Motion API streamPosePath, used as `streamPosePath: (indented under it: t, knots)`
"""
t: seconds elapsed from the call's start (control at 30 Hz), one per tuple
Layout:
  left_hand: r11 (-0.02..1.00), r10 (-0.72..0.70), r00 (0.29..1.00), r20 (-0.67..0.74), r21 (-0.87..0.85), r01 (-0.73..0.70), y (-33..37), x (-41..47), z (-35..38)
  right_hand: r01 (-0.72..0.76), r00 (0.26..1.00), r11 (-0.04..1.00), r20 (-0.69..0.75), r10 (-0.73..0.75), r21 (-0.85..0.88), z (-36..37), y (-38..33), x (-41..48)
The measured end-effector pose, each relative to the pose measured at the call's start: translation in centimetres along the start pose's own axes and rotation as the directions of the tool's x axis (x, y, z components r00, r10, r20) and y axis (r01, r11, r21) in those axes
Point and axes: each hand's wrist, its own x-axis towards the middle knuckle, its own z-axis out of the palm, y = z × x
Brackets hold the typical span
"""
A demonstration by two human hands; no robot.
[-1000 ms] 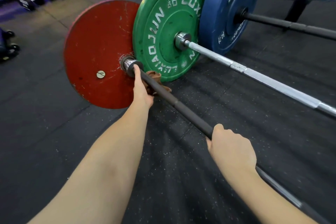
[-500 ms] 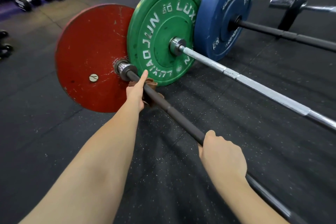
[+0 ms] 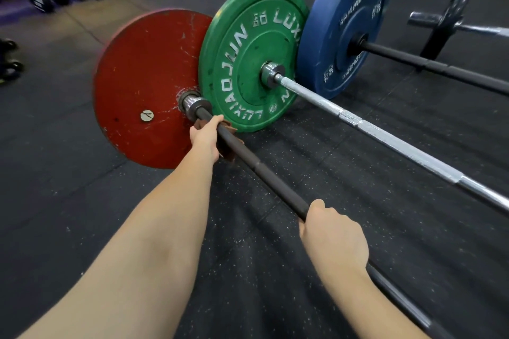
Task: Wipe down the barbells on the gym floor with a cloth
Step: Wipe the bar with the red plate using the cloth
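left hand (image 3: 206, 140) wraps limp brown cloth (image 3: 230, 156) round the stiff, heavy-looking black barbell shaft (image 3: 264, 173); right hand (image 3: 333, 237) grips it.

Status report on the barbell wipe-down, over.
Left hand grips the cloth round the black bar, near the red plate. Right hand grips the same bar further down. Nothing on the bar between the hands.

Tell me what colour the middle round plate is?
The middle plate is green with whitish letters, clearest in the head view.
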Motion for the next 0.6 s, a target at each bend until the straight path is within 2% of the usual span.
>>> streamPosePath:
  t: [0.2,0.33,0.53,0.6]
  knots:
    - [1.000,0.001,0.998,0.062,0.026,-0.003,0.0,-5.1,-0.2,0.016,1.000,0.999,0.006,-0.016,0.035,-0.2,0.0,-0.3]
    - [0.999,-0.019,0.997,0.080,0.052,0.015,0.1,-4.3,-0.2,0.018,1.000,0.999,0.013,-0.018,0.027,-0.4,-0.1,-0.3]
    - [0.994,-0.090,0.995,-0.041,-0.068,0.087,-0.1,2.9,0.0,-0.007,0.999,1.000,0.042,0.007,-0.008,-0.5,-0.1,-0.1]
    - [0.999,-0.011,0.997,-0.073,-0.047,0.008,-0.1,2.9,0.4,-0.018,0.999,1.000,0.036,0.018,-0.002,-0.5,-0.1,-0.1]
